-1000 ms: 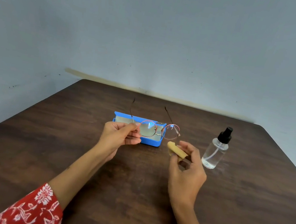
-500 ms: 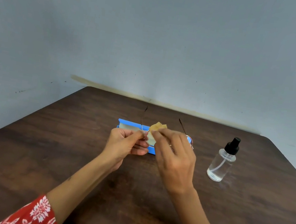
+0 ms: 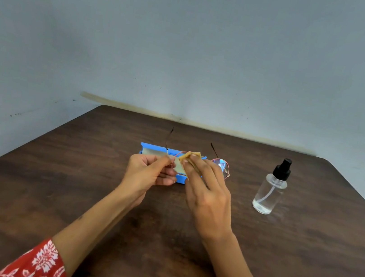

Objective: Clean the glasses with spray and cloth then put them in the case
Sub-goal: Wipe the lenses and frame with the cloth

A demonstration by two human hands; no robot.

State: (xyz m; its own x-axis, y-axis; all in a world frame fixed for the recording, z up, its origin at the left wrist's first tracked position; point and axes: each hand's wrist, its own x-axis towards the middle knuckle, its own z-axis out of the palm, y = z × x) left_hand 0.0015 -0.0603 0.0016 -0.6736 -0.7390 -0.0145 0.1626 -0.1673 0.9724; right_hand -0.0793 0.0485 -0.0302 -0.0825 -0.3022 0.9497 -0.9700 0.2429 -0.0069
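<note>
Left hand (image 3: 150,171) pinches the thin, probably bendy wire glasses (image 3: 220,165) by the hinge corner; right hand (image 3: 205,186) pinches the soft cloth (image 3: 189,156) against one lens.

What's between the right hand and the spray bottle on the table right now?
In the head view, the glasses' uncovered lens sticks out past the right hand toward the spray bottle; beyond it, only bare table.

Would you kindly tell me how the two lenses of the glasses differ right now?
The left lens is covered by the yellow cloth pressed by the right hand; the right lens is bare. The left hand pinches the frame beside the left lens; nothing touches the right. Both are round, pink-rimmed.
</note>
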